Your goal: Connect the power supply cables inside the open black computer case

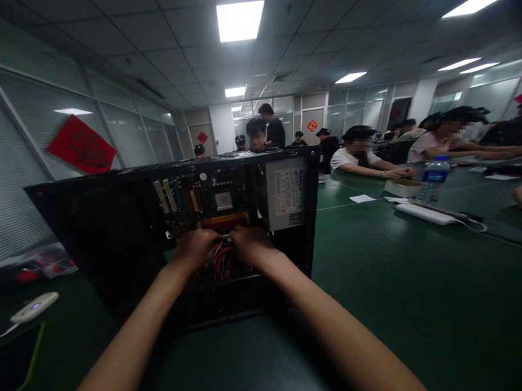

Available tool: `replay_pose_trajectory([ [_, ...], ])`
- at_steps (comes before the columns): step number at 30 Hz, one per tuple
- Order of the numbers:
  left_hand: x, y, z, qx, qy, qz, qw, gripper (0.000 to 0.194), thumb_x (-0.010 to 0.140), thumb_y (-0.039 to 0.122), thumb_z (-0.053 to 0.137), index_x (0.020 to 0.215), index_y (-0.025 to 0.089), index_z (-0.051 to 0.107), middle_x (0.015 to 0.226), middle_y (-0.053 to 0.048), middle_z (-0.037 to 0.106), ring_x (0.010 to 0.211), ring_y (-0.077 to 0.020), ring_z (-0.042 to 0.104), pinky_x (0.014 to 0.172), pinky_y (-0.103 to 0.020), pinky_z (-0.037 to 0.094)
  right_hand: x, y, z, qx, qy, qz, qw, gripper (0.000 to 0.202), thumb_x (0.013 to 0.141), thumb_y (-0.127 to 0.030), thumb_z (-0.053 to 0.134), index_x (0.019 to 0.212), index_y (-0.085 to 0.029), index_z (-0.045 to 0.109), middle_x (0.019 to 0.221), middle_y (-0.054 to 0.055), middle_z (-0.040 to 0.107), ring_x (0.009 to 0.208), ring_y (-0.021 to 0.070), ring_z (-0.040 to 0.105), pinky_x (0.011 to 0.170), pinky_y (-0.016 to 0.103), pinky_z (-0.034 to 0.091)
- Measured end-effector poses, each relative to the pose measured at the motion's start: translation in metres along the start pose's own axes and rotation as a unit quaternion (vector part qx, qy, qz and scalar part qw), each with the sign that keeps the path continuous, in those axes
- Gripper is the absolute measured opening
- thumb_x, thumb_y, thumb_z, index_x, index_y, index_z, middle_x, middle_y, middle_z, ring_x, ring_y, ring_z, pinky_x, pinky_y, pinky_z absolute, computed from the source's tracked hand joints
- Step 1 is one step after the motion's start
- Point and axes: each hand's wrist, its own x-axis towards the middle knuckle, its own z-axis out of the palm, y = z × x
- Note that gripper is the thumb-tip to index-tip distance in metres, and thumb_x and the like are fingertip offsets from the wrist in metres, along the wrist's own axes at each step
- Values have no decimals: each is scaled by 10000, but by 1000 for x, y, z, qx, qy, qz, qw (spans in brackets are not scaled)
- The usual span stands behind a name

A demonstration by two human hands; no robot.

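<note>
Both hands were reaching into an open black computer case [114, 236] that stood on the green table [412, 292] directly ahead of the person. The left hand [196, 247] and the right hand [251, 245] sat close together, knuckles up, their fingers curled down onto a small connector [225, 236] between them at the lower edge of the motherboard [201, 199]. Whether either hand actually pinched it could not be told (the fingertips were hidden behind the knuckles). Just below the hands hung a bundle of red and yellow cables [223, 261]. Above and right of the right hand sat the grey power supply [287, 193] with its label facing out.

Far off to the left of the left hand lay a small white device [34, 307] on a cord. Well to the right of the right hand stood a water bottle [433, 178] beside a white power strip [425, 214]. Beyond them, other people sat along the table.
</note>
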Motion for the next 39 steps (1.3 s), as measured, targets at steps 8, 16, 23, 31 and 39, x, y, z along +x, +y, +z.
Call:
replay_pose_trajectory([
  [8, 0, 4, 1, 21, 11, -8, 1000, 254, 906, 269, 553, 1075, 244, 741, 1067, -67, 753, 970, -253, 705, 743, -298, 503, -1, -4, 0, 11, 10, -15, 1000, 303, 882, -131, 480, 1112, -139, 677, 1082, 146, 682, 955, 281, 689, 763, 370, 535],
  [16, 0, 4, 3, 29, 10, -9, 999, 280, 917, 271, 520, 1087, 263, 742, 1064, -52, 757, 967, -241, 708, 711, -287, 485, -1, -5, 1, 26, -5, -14, 1000, 297, 881, -118, 479, 1108, -136, 671, 1068, 154, 703, 953, 277, 694, 744, 348, 530],
  [23, 1, 6, 4, 29, 15, -26, 999, 257, 915, 279, 519, 1000, 263, 761, 1063, -45, 763, 992, -259, 709, 705, -292, 481, 0, -5, 7, 73, -1, -26, 997, 294, 941, -168, 429, 1146, -145, 638, 1118, 147, 679, 963, 240, 676, 766, 319, 507],
  [31, 0, 7, 4, 24, 29, -38, 999, 246, 894, 281, 552, 1018, 280, 765, 1065, -44, 764, 991, -265, 708, 725, -298, 493, -2, -3, 9, 111, -2, -39, 993, 335, 966, -188, 416, 1228, -142, 620, 1190, 139, 611, 1034, 222, 615, 834, 306, 472],
  [39, 1, 9, 3, 56, 25, -47, 997, 264, 903, 282, 539, 1046, 286, 761, 1051, -54, 766, 973, -280, 712, 712, -312, 497, -4, -3, 7, 69, 8, -33, 997, 295, 943, -169, 449, 1166, -147, 641, 1153, 126, 590, 990, 219, 585, 767, 302, 465],
])
